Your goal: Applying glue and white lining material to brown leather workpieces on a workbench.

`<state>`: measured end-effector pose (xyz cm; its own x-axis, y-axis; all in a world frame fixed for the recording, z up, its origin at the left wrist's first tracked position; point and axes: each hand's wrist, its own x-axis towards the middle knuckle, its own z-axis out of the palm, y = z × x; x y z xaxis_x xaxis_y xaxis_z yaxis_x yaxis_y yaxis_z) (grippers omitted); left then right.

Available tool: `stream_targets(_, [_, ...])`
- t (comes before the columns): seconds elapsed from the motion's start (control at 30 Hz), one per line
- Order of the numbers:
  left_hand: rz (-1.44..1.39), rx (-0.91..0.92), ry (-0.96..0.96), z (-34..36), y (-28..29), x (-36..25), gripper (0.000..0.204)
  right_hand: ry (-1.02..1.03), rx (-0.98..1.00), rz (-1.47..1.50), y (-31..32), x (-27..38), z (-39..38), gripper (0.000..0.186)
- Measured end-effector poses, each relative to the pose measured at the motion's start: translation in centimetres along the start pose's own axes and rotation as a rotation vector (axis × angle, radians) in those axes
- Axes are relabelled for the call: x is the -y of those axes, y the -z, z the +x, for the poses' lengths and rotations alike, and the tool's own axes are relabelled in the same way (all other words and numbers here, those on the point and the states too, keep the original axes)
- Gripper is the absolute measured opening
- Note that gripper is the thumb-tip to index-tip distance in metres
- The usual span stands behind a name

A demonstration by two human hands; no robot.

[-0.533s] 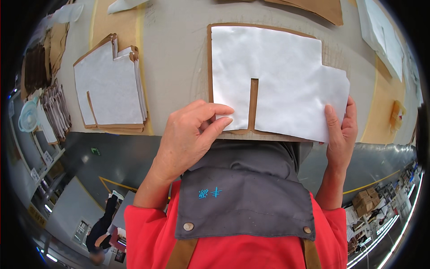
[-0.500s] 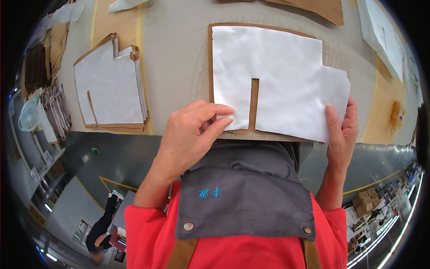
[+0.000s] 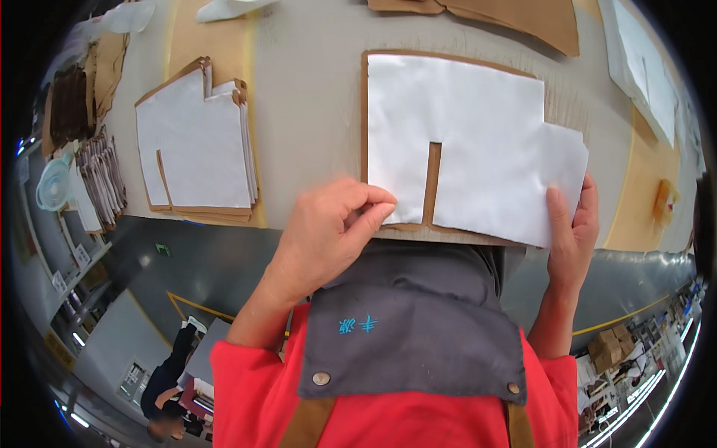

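Note:
A white sheet with a narrow slot and a notched upper right corner lies on a matching, slightly larger brown piece. Brown shows along its left and top edges and through the slot. At the lower left corner, my left hand pinches with thumb and forefinger; the corner itself is hidden behind the fingers. My right hand grips the sheet's right edge, thumb on top and fingers underneath. Both hands are at the near edge of the table.
To the left lies a stack of similar white and brown pieces. Another brown piece is at the far edge, more white sheets at the far right. A yellowish roll sits near the right end, and a pale blue fan stands far left.
The whole view has shifted slightly, so the table appears lower and further right. Both hands remain at the same corners of the white sheet, with little movement.

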<state>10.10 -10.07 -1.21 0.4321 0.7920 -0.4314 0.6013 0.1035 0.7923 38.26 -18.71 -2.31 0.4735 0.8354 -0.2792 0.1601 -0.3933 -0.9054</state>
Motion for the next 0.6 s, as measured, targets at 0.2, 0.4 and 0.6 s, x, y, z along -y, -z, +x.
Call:
stream_targets(0.2, [-0.010,0.019,-0.034,-0.3,0.2,0.1,0.010,0.000,0.004,-0.045,0.2,-0.3,-0.5,0.042])
stream_targets(0.4, [0.010,0.078,-0.068,-0.8,0.9,-0.2,0.013,-0.021,0.008,-0.037,0.1,0.0,-0.6,0.043])
stream_targets(0.6, [0.092,0.066,0.017,0.0,3.0,-3.9,0.025,-0.049,-0.019,0.066,0.8,0.2,-0.3,0.044])
